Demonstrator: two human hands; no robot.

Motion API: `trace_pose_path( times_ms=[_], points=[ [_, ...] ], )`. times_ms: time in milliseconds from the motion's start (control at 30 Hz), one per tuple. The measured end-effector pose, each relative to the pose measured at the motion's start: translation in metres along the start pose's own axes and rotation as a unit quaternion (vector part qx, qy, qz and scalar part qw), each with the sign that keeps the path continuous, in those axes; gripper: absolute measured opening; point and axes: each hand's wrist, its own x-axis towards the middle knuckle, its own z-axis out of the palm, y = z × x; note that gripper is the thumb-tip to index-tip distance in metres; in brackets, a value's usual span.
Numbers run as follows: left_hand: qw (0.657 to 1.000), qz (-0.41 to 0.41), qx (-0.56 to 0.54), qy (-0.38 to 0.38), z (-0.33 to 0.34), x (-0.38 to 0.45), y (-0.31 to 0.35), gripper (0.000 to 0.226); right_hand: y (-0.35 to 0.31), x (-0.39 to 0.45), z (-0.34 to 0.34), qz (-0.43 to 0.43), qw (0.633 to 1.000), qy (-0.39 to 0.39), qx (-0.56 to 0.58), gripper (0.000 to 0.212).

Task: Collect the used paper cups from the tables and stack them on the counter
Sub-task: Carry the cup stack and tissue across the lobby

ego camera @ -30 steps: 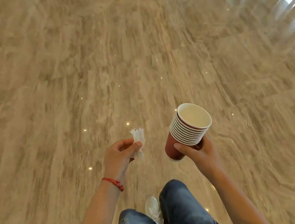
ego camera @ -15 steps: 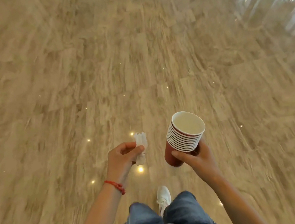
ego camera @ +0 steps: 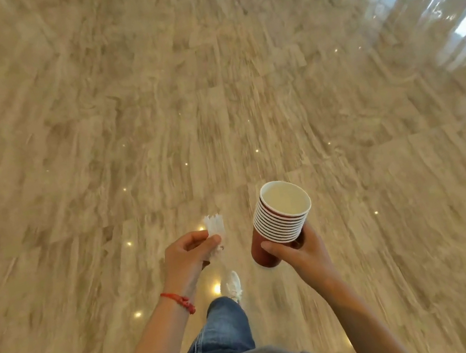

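Right hand (ego camera: 301,253) grips a stack of cups (ego camera: 281,219), tilted, mouth up, above the floor (ego camera: 209,87). Left of the stack, left hand (ego camera: 188,254) pinches a crumpled white tissue (ego camera: 216,232).

Glossy stone floor (ego camera: 209,87); paper cups (ego camera: 282,214), matt.

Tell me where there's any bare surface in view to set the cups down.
No table or counter in view, only floor. It lies bare ahead of both hands and out to either side; window glare marks the far right. Crowded spot: between the left hand with its tissue and the right hand gripping the cups, above the shoe.
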Motion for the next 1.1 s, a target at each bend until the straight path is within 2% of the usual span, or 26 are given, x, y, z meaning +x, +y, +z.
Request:
trace_pose_path(
  times_ms=[67,133,267,367,467,600,900,1033,1100],
  points=[
    [1.0,0.003,0.007,-0.007,0.011,0.045,0.03,0.019,-0.021,0.05,0.005,-0.004,1.0,0.0,-0.003,0.052],
    [1.0,0.007,0.009,-0.013,0.024,0.087,0.063,0.021,-0.044,0.097,0.008,-0.003,1.0,0.01,0.001,0.057],
    [0.999,0.023,0.025,-0.039,0.06,0.16,0.122,0.014,-0.07,0.179,0.003,-0.005,1.0,0.022,0.009,0.061],
    [0.998,0.025,0.033,-0.05,0.088,0.207,0.15,0.014,-0.073,0.23,-0.009,0.013,0.999,0.043,0.013,0.053],
    [0.998,0.012,0.027,-0.047,0.116,0.254,0.166,0.015,-0.078,0.287,-0.021,0.018,0.999,0.043,0.015,0.05],
    [0.999,-0.014,0.027,-0.035,0.156,0.324,0.186,0.017,-0.091,0.38,-0.037,0.003,0.999,0.03,0.019,0.057],
    [1.0,-0.002,0.007,-0.016,0.259,0.479,0.306,0.018,-0.16,0.592,-0.082,0.003,1.0,0.005,0.006,0.061],
    [1.0,-0.009,0.001,-0.012,0.292,0.542,0.344,0.017,-0.181,0.673,-0.088,0.012,1.0,0.004,0.002,0.066],
    [1.0,-0.013,-0.003,-0.013,0.306,0.577,0.361,0.017,-0.189,0.716,-0.089,0.01,1.0,0.003,-0.005,0.062]
  ],
)
